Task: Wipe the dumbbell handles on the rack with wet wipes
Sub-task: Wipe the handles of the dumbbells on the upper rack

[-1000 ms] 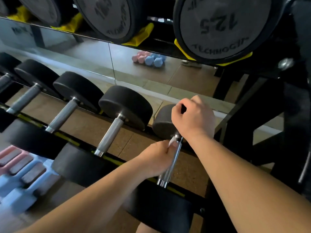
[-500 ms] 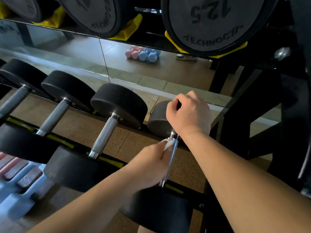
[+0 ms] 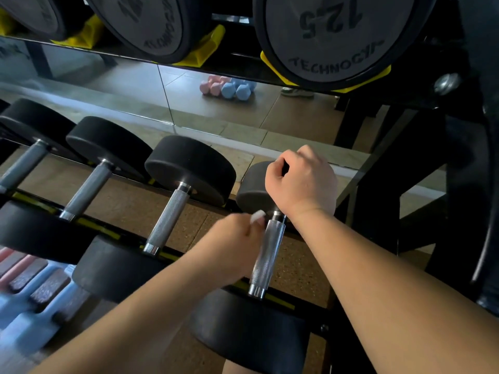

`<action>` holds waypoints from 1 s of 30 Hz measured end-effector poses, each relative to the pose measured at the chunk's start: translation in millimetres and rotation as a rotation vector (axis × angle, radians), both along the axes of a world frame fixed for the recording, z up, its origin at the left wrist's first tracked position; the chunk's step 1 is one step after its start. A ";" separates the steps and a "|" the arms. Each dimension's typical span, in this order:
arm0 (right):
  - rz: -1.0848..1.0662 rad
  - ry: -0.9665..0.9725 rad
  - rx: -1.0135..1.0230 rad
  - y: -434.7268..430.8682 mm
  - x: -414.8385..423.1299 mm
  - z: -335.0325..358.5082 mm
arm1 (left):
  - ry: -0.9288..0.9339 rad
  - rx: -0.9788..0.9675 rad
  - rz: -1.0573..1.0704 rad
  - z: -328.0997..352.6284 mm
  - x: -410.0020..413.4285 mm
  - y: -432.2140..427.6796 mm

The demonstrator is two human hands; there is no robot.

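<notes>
Several black dumbbells lie side by side on the lower rack (image 3: 280, 302). The rightmost dumbbell has a knurled metal handle (image 3: 267, 255). My left hand (image 3: 232, 244) holds a white wet wipe (image 3: 257, 216) just left of the handle's upper part, slightly blurred. My right hand (image 3: 301, 182) grips the far head (image 3: 249, 184) of that dumbbell from above. The neighbouring handle (image 3: 168, 220) lies to the left.
Large weight discs (image 3: 329, 36) on yellow cradles hang on the upper tier just above. A mirror behind reflects pink and blue dumbbells (image 3: 229, 86). Pink and blue dumbbells (image 3: 29, 290) lie on the floor at lower left. The black rack frame (image 3: 421, 184) stands at right.
My left hand slid up the handle with the wipe and has come off its left side. My right hand stayed on the far head.
</notes>
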State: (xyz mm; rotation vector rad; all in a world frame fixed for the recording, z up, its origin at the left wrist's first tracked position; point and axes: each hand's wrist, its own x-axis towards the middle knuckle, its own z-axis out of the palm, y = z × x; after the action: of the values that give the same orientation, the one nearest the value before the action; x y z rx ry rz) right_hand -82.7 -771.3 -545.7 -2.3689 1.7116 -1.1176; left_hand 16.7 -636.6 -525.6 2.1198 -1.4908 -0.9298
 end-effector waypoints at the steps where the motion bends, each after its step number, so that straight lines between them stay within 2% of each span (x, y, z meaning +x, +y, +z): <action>1: 0.006 0.010 0.005 0.0 -0.2 -0.2 | -0.045 -0.032 0.052 -2.1 6.9 -2.6; 4: 0.013 0.018 0.004 -0.2 -0.6 -0.6 | -0.088 0.037 0.116 -12.2 15.8 -11.5; 7: 0.004 -0.005 0.001 -0.3 0.3 -0.3 | 0.104 0.207 0.070 -19.1 -3.4 -21.3; 9: 0.006 0.001 0.006 0.0 1.4 -0.2 | 0.148 0.249 -0.039 -20.3 -15.7 -21.8; 19: -0.015 -0.025 -0.023 -1.4 2.0 -0.8 | 0.026 0.167 -0.224 -12.0 -21.3 8.6; 22: -0.003 0.008 -0.007 -0.4 1.7 -0.5 | -0.014 0.135 -0.170 -15.5 -23.6 2.7; 30: 0.010 0.031 0.005 1.8 -0.1 2.0 | 0.104 0.186 -0.069 -12.3 -19.9 -11.1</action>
State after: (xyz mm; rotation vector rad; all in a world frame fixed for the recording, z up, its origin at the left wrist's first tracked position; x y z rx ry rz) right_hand -82.8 -769.5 -543.7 -2.4013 1.7074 -1.0795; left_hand -3.2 -647.7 -538.0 2.1202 -1.4850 -1.2282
